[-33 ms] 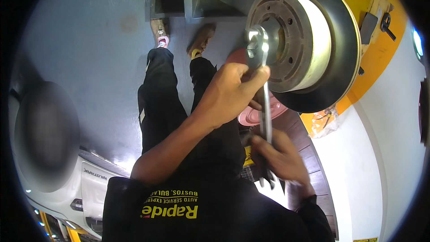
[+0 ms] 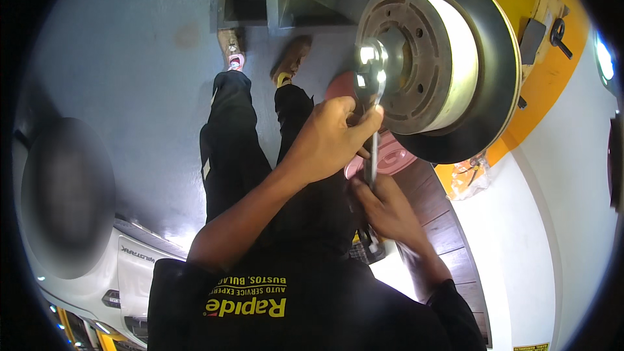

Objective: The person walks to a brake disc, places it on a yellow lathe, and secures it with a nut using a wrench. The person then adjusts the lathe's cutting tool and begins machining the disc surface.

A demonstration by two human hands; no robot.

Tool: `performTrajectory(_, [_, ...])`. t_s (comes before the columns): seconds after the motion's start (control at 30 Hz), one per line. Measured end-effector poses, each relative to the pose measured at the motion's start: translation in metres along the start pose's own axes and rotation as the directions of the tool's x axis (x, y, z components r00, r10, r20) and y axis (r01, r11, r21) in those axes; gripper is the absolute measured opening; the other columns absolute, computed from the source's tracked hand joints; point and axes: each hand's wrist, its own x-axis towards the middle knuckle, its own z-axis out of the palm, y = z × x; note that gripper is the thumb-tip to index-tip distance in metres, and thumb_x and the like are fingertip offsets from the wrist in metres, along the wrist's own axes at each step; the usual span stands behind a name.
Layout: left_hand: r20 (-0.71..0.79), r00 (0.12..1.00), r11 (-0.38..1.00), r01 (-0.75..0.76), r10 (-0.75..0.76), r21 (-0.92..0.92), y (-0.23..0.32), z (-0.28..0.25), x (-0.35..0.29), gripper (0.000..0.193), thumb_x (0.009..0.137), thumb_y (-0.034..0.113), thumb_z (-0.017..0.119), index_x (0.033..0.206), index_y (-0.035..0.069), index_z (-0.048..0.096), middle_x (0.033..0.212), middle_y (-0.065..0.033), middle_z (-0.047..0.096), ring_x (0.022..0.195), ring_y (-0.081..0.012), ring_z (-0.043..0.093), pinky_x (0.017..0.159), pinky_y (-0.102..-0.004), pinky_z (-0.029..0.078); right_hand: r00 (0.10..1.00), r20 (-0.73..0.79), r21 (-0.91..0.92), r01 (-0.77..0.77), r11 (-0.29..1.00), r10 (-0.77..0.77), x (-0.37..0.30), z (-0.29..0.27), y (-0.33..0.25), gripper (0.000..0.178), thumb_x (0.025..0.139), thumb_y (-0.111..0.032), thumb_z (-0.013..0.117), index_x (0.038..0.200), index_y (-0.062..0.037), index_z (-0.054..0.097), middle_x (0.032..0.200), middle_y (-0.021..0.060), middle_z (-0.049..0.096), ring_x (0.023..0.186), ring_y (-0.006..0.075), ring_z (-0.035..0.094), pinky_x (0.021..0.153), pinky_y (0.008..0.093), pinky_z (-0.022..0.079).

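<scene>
A large shiny wrench (image 2: 375, 151) has its head against the middle of a brake disc (image 2: 416, 101) that stands on edge. The disc has a brown, holed centre face, a bright metal band and a dark outer rim. My left hand (image 2: 328, 135) grips the wrench just below its head, thumb and fingers closed on the shaft. Lower down, my right hand (image 2: 390, 211) is wrapped around the handle. The wrench's lower end is dim and partly hidden by that hand. What the wrench head fits onto is lost in glare.
Behind the wrench lies a pink tray-like piece (image 2: 393, 156) by dark planks (image 2: 455, 247). An orange panel (image 2: 565, 84) with a black knob (image 2: 559, 34) curves behind the disc, near a clear plastic bag (image 2: 469, 182). A white vehicle (image 2: 91, 276) stands lower left.
The wrench handle has swung left, and my right hand has moved left and slightly up with it. My left hand has shifted slightly left, still on the shaft.
</scene>
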Motion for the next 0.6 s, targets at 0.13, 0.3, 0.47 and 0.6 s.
performTrajectory(0.13, [-0.056, 0.981, 0.927, -0.158, 0.188, 0.340, -0.027, -0.018, 0.020, 0.038, 0.103, 0.030, 0.067, 0.107, -0.007, 0.063, 0.085, -0.0110, 0.070, 0.077, -0.0118, 0.067, 0.069, -0.0308, 0.057, 0.987, -0.142, -0.046, 0.072, 0.996, -0.078, 0.080, 0.021, 0.042, 0.025, 0.107, -0.018, 0.052, 0.105, 0.0042, 0.062, 0.078, 0.0159, 0.060, 0.066, 0.0262, 0.056, 0.064, 0.0416, 0.044])
performTrajectory(0.3, [0.042, 0.981, 0.777, -0.175, 0.188, 0.605, -0.016, -0.039, 0.025, 0.041, 0.103, 0.029, 0.066, 0.115, -0.009, 0.058, 0.089, -0.0251, 0.069, 0.084, -0.0296, 0.073, 0.076, -0.0433, 0.056, 0.875, -0.280, -0.161, 0.363, 0.918, -0.395, 0.143, 0.049, 0.074, 0.027, 0.103, -0.019, 0.057, 0.116, 0.0048, 0.062, 0.106, 0.0282, 0.067, 0.095, 0.0390, 0.066, 0.080, 0.0487, 0.049])
performTrajectory(0.47, [0.080, 0.773, 0.495, -0.478, 0.629, 0.726, -0.047, -0.065, 0.078, 0.041, 0.100, 0.019, 0.064, 0.130, -0.007, 0.052, 0.107, -0.0333, 0.067, 0.104, -0.0545, 0.061, 0.085, -0.0570, 0.051, 0.539, -0.452, -0.438, 0.561, 0.703, -0.711, 0.308, 0.045, 0.069, 0.045, 0.100, -0.024, 0.061, 0.138, -0.0012, 0.052, 0.131, 0.0212, 0.060, 0.119, 0.0329, 0.060, 0.097, 0.0445, 0.047])
performTrajectory(0.6, [0.085, 0.732, 0.412, -0.471, 0.676, 0.780, -0.077, -0.076, 0.089, 0.045, 0.097, 0.015, 0.067, 0.133, -0.006, 0.051, 0.111, -0.0336, 0.066, 0.102, -0.0531, 0.063, 0.085, -0.0558, 0.052, 0.487, -0.461, -0.540, 0.510, 0.670, -0.742, 0.328, 0.052, 0.075, 0.052, 0.101, -0.032, 0.058, 0.145, -0.0054, 0.050, 0.138, 0.0174, 0.058, 0.129, 0.0303, 0.057, 0.105, 0.0435, 0.046])
